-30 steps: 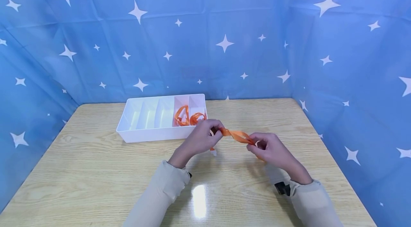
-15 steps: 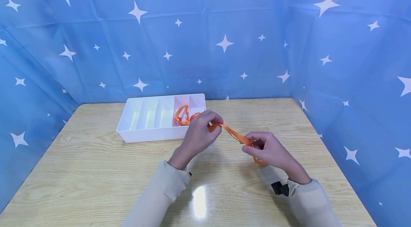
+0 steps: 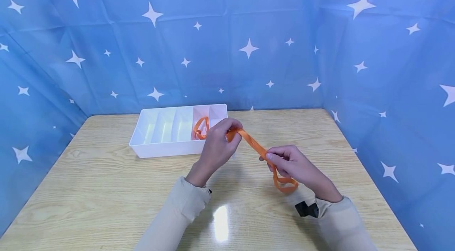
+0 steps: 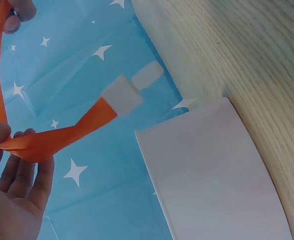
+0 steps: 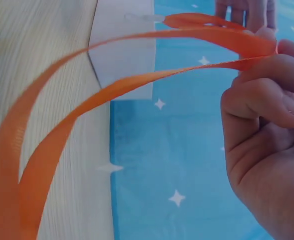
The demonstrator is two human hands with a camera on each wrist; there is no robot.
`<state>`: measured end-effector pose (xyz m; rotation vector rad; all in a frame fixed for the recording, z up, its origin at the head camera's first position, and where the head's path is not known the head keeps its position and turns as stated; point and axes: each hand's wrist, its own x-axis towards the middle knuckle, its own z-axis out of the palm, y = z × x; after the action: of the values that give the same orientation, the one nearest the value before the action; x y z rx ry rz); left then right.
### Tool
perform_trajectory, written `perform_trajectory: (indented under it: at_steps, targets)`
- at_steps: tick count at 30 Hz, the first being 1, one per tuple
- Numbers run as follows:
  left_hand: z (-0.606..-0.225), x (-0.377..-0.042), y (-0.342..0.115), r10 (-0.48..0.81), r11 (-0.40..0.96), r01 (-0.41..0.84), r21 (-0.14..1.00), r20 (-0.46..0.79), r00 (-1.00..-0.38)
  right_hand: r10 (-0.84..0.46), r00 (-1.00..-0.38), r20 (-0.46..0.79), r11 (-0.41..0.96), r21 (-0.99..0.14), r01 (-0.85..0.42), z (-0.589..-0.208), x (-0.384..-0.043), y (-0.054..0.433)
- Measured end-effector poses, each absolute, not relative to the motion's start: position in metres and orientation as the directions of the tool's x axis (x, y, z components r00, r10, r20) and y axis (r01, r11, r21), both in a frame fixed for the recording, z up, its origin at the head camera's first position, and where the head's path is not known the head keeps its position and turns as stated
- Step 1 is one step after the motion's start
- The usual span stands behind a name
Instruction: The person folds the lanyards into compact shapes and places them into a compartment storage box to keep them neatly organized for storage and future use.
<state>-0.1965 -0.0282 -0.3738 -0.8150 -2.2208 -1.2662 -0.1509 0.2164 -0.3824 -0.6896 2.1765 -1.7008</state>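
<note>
An orange lanyard (image 3: 255, 145) is stretched between both hands above the table. My left hand (image 3: 217, 144) pinches it near one end, beside the box's right end. In the left wrist view that end carries a white plastic fitting (image 4: 123, 96), jutting out past the fingers. My right hand (image 3: 295, 167), lower and nearer the body, pinches the strap between thumb and fingers. Below the right hand a loop of the lanyard (image 5: 122, 87) hangs free, its two bands apart in the right wrist view.
A white compartment box (image 3: 167, 150) stands at the back of the wooden table (image 3: 106, 199). Another orange lanyard (image 3: 196, 128) lies in one of its right-hand compartments; my left hand partly hides the rightmost one. A blue star-patterned curtain (image 3: 213, 69) encloses the back and sides.
My left hand has moved slightly up and left, my right hand slightly left. The twisted strap between them now runs straighter, and a longer loop hangs below the right hand.
</note>
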Motion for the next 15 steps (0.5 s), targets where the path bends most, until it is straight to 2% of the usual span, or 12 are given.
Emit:
perform_trajectory:
  at_steps: [5,9,15]
  targets:
    - [-0.3741,-0.1962,-0.0285,0.29,0.383,0.683,0.622,0.621,-0.729,-0.568,-0.821,0.056,0.126,-0.98,-0.155,-0.3823,-0.151,0.2129]
    - [-0.3738,-0.196,-0.0295,0.34,0.345,0.673,0.655,0.581,-0.74,-0.567,-0.823,0.039,0.145,-0.978,-0.147,-0.3838,-0.1506,0.211]
    - [-0.3731,-0.1959,-0.0312,0.435,0.228,0.584,0.779,0.455,-0.777,-0.565,-0.824,0.029,0.169,-0.974,-0.15,-0.3844,-0.1491,0.2104]
